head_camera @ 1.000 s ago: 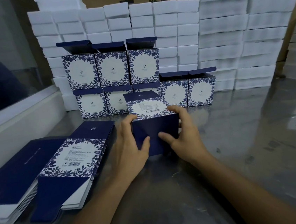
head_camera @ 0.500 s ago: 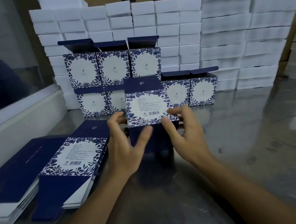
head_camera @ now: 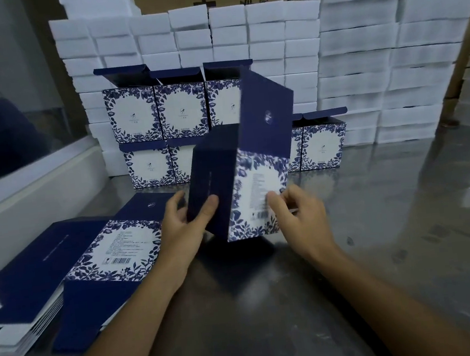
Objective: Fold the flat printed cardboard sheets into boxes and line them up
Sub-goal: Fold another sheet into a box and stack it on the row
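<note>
A blue-and-white floral box (head_camera: 255, 187), folded into shape with its dark lid flap standing up, tilts above the steel table at centre. My left hand (head_camera: 186, 226) grips its dark blue left side, thumb on the face. My right hand (head_camera: 298, 214) pinches the printed barcode side at its right edge. Finished boxes (head_camera: 157, 113) stand in two rows behind it, lids open. A stack of flat printed sheets (head_camera: 71, 264) lies at the left.
White foam blocks (head_camera: 360, 57) are piled high along the back, with brown cartons behind them. A white ledge and glass panel (head_camera: 25, 182) run along the left. The shiny steel table (head_camera: 379, 235) stretches to the right.
The box has been lifted off the table and turned, its barcode face now angled right and its lid flap swung upward. Both hands shifted with it.
</note>
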A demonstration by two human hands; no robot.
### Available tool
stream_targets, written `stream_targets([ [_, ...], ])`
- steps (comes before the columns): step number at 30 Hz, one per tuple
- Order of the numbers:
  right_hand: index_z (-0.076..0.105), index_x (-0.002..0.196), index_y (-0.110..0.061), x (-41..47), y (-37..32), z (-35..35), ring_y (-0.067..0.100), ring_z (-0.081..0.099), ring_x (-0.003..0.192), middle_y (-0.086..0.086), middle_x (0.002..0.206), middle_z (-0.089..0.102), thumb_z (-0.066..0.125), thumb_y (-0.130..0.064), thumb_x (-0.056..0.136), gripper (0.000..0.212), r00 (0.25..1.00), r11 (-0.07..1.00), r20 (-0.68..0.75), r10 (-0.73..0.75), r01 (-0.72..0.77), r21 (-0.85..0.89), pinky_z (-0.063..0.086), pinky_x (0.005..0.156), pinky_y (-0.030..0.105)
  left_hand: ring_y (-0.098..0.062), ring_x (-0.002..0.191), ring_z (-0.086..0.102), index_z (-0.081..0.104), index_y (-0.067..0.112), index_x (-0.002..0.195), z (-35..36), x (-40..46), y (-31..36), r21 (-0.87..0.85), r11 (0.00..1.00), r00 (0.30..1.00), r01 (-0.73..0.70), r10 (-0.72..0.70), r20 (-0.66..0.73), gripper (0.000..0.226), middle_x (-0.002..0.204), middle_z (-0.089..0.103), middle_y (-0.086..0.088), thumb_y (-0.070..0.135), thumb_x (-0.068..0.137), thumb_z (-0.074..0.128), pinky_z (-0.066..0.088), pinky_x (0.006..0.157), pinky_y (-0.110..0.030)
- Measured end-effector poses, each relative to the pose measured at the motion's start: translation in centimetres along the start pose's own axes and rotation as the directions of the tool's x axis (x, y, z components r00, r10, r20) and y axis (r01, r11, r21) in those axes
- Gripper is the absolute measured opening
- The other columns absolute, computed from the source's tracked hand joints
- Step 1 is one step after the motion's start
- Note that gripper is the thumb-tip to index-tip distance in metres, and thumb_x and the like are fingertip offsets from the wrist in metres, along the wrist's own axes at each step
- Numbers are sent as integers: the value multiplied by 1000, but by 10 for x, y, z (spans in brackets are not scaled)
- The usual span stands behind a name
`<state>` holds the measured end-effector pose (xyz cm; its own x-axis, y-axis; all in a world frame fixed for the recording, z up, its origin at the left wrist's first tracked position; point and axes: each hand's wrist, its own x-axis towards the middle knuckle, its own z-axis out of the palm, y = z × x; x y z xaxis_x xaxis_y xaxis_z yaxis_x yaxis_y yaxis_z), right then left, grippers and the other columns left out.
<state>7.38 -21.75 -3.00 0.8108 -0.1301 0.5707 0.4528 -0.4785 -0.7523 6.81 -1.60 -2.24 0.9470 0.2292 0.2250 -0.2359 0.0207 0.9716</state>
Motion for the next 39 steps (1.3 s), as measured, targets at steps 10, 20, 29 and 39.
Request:
stream_targets([
  [10,67,89,-5,1,2,10,22,65,85,5,88,72,31,-47,106,59,963,976,178,204,-214,37,51,78,34,-18,100,70,67,15,111,-5,-3,3,-87,995,967,42,-19,254,46,108,74,0,33,70,78,55,72,-19],
  [20,69,117,-31,6,-7,7,12,72,99,-8,109,76,24,-94,74,89,835,734,350,425,-544,406,55,89,35,-15,112,43,32,34,105,6,-16,12,432,826,930,-362,352,107,85,122,38,1,64,43,81,39,91,-23],
  [29,62,74,-9,14,-4,-3,15,63,52,6,64,70,50,-53,99,52,801,708,244,546,-597,377,48,50,26,-26,130,30,30,17,130,2,-13,9,645,425,710,-635,651,270,107,136,28,-11,52,46,86,27,103,-17],
  [39,46,50,-19,13,5,-4,14,38,41,-1,45,46,48,-22,100,51,835,768,225,502,-550,329,32,40,22,-32,128,30,34,19,129,8,-18,15,724,294,697,-624,628,346,111,137,28,-12,53,39,90,47,93,-47],
])
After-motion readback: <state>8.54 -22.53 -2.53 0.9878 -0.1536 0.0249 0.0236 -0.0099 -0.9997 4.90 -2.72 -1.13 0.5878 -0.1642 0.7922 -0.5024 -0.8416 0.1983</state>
